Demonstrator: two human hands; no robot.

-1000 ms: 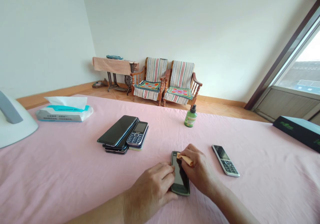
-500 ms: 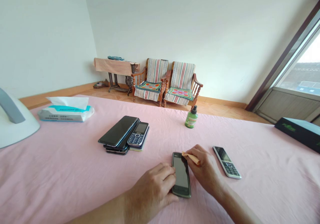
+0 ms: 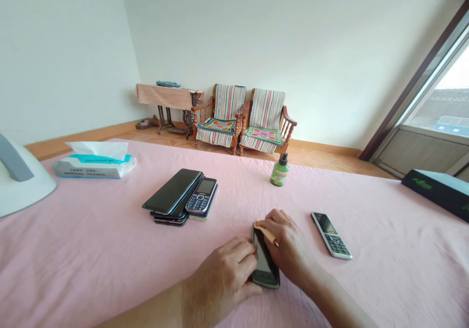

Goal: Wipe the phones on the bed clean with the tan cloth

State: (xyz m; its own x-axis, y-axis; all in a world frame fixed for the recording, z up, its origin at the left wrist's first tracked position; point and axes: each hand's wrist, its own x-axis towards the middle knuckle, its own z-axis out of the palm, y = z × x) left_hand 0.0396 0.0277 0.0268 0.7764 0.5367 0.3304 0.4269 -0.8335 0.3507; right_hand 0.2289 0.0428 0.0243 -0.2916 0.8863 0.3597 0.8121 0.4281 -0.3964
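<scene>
A dark phone (image 3: 264, 262) is being wiped as it lies flat on the pink bench (image 3: 91, 250), near the front edge and a little right of centre. It is being steadied by the left hand (image 3: 223, 279), whose fingertips are being pressed against its left edge; nothing is being enclosed by that grip. A small tan cloth (image 3: 264, 230) is being pinched in the right hand (image 3: 287, 245) and held down on the far end of the screen. The step in hand is judged to be the cleaning of the glass (the near end is lying uncovered). The next move would seem to call for light, even pressure drawn toward the near end, with the left grip kept firm so the phone is not being pushed across the fabric. A keypad phone (image 3: 331, 241) is lying just right, a stack of phones (image 3: 181, 198) further left, and a green bottle (image 3: 280, 171) beyond.
</scene>
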